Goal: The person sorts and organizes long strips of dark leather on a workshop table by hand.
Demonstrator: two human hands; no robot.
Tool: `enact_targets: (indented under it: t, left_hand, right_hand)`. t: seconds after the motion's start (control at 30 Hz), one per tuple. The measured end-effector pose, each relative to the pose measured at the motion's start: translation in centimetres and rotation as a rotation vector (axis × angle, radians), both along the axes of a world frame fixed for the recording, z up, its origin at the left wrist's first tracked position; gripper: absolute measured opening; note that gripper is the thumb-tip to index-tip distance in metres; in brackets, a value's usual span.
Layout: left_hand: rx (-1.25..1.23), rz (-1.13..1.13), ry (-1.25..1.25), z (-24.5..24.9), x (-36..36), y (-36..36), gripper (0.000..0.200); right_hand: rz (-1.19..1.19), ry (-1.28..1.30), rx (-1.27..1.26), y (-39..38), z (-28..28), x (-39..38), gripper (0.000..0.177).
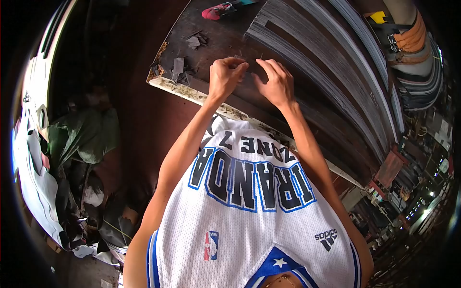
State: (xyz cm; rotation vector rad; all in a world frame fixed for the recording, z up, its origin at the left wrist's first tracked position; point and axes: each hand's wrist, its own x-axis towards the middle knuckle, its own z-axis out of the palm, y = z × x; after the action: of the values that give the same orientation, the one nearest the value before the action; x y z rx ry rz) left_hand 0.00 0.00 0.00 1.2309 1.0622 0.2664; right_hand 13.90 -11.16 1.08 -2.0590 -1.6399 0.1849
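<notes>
The left hand (pixel 224 77) and right hand (pixel 278 82) curl close together over the dark surface (pixel 216 41). Grey strips (pixel 326 41) lie beyond the right, scraps (pixel 178 68) near the left.

Long grey strips (pixel 319 74), roughly parallel

Upside down on the white shirt (pixel 245 230), we read "ZONE 7" (pixel 257 143) near the bottom hem, then large "IRANDA" (pixel 254 189); nearer the collar (pixel 276 261) we find an NBA badge (pixel 211 246) and "adidas" (pixel 326 236), toward opposite side edges.
</notes>
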Motion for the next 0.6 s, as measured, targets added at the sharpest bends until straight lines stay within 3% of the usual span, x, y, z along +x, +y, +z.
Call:
enact_targets:
  t: [0.1, 0.17, 0.2, 0.5, 0.6]
  left_hand:
    - [0.200, -0.033, 0.022, -0.2, 0.4, -0.5, 0.021]
    - [0.642, 0.000, -0.007, -1.1, 0.5, -1.4, 0.023]
    - [0.688, -0.011, 0.019, -0.7, 0.5, -1.6, 0.024]
    - [0.642, 0.011, 0.085, -0.1, 0.6, -0.8, 0.021]
    - [0.548, 0.114, 0.171, -0.5, -0.5, 1.3, 0.021]
  right_hand:
    - [-0.009, -0.006, 0.005, 0.4, 0.1, 0.0, 0.043]
    - [-0.013, -0.027, 0.007, 0.4, 0.2, -0.1, 0.041]
    - [-0.013, -0.024, 0.007, 0.4, 0.2, -0.2, 0.041]
    - [-0.026, 0.009, -0.057, 1.1, 0.3, -0.1, 0.038]
    - [-0.127, 0.180, -0.168, 1.7, 1.2, 0.2, 0.032]
